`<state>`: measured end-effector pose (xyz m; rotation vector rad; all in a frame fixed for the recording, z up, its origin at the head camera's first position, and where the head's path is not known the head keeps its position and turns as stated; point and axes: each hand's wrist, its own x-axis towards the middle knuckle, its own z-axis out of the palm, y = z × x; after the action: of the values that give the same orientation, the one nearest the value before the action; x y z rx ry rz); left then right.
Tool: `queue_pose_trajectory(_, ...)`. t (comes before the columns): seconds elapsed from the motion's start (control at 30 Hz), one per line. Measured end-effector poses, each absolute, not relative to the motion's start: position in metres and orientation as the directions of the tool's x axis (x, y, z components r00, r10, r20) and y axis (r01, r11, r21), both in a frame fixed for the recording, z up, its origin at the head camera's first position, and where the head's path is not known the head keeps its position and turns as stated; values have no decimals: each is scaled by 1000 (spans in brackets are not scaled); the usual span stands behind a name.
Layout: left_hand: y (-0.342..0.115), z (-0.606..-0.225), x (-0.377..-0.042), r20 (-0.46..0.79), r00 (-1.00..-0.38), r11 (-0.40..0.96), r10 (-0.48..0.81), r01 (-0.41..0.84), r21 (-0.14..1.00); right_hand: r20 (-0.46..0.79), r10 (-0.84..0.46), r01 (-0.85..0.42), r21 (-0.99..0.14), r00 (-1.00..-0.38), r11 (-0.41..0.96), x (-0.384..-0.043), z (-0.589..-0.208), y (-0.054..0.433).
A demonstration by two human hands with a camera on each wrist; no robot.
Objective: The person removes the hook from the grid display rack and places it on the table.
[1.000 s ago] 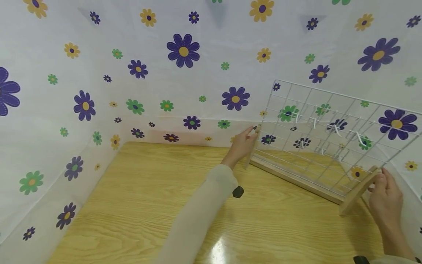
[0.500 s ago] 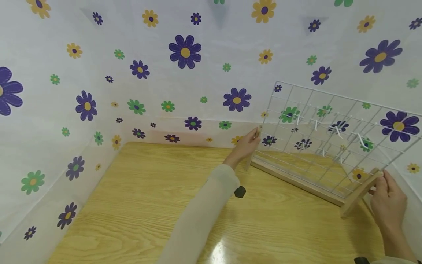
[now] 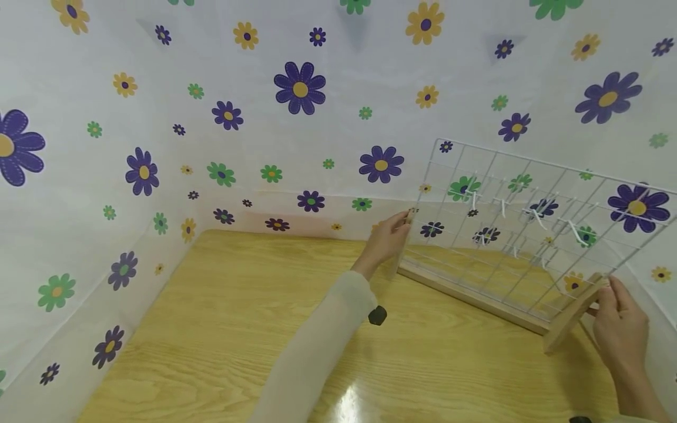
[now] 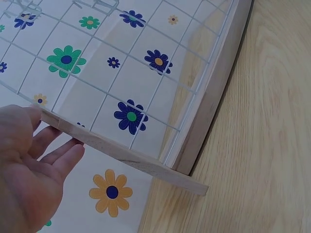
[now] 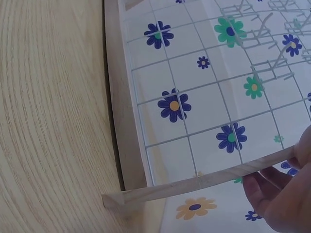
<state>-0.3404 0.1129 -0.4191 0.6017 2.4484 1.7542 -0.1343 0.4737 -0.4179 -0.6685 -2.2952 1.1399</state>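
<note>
Because both hands hold the wire rack (image 3: 520, 238) only by its two wooden ends, I judge that an uneven pull is the main danger from here. The rack is at the right part of the tabletop (image 3: 238, 352), set at a slant, with its right end nearer; whether its bottom bar (image 3: 473, 298) fully touches the surface, I cannot tell. The left hand (image 3: 383, 241) pinches the left side piece (image 4: 124, 156) near its upper end, and the right hand (image 3: 624, 323) pinches the right side piece (image 5: 194, 183) in a similar way. If one hand rises or turns more than the other, the rack could twist and one end could slip from the grip. The white hooks (image 3: 573, 231) seem only hung there, so a strong tilt or a knock might shake some of them off. The left end is also near the flowered cloth (image 3: 317, 129), and may catch it if pushed backward. About writing, I can read no brand or label; the cloth carries only printed flowers (image 3: 300, 89)
</note>
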Motion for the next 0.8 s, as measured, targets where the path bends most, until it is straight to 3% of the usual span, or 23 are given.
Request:
queue_pose_trajectory(0.3,103,-421,-340,246,-931,277,270,320,906,213,522,190,-766,-826,614,-131,-418,475)
queue_pose_trajectory(0.8,84,-413,-334,269,-895,443,356,415,795,246,420,110,-741,-874,662,-124,-423,473)
